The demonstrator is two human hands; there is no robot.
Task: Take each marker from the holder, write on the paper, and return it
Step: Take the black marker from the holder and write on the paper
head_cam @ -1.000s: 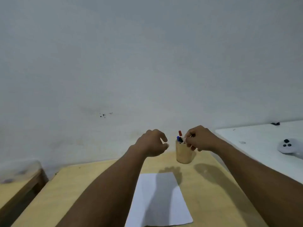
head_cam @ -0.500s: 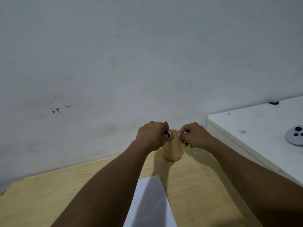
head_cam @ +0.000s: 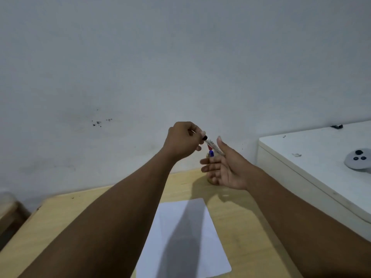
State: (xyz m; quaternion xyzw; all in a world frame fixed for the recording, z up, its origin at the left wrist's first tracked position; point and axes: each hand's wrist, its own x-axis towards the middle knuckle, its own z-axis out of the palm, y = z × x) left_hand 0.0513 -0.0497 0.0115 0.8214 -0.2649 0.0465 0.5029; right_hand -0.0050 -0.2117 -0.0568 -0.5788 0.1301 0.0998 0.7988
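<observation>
A person's left hand (head_cam: 183, 140), raised above the far end of the table, pinches the black cap end of a white-barrelled marker (head_cam: 212, 145) between curled fingertips and thumb; the slim marker slants down to the right from that grip. The right hand (head_cam: 225, 168) is held open just beside it, palm turned toward the left, thumb up and fingers spread loosely, with the marker's lower end passing behind the thumb; whether the hand touches the barrel cannot be told. Directly behind the right hand's fingers stands the light wooden cylindrical holder (head_cam: 211, 180), mostly hidden, only a strip of its base and rim showing. A blue marker cap (head_cam: 211, 153) and a red marker cap (head_cam: 209, 147) poke up from it, just below the lifted marker.

Both bare forearms reach in from the near edge across a pale wooden table (head_cam: 60, 221). Between them, near the camera, lies a blank white rectangular sheet of paper (head_cam: 208, 247), flat on the table and crossed by a dark arm shadow. The holder stands beyond the paper's far right corner, close to the plain grey-white wall (head_cam: 180, 57), which bears a small cluster of dark specks (head_cam: 98, 123) at left. At right a white cabinet top (head_cam: 313, 157) stands higher than the table, with a grey round controller with black buttons (head_cam: 357, 161) at its right edge.
</observation>
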